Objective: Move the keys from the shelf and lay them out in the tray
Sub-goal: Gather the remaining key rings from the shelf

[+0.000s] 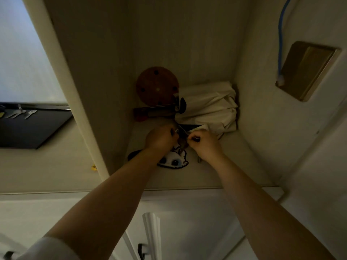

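Keys (181, 136): small dim bunch on the shelf (234, 166), pinched between left hand (161, 136) and right hand (203, 145), both closed on it, nearly touching. Black tray (37, 132) well apart at left, some keys already laid in it. Risks: poor light; pixel-cat charm (173, 160) or cream cloth (208, 104) snagging; a key dropping in transit.

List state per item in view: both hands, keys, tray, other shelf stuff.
left hand: closed, fingers pinching something small on the shelf
right hand: closed, fingers meeting the left's
keys in tray: lying flat in a row
tray: dark, mostly bare
cloth bundle: crumpled in the back corner
brown disc: leaning on the back wall
pixel charm: flat, partly under the left wrist
blue cable: hanging loose
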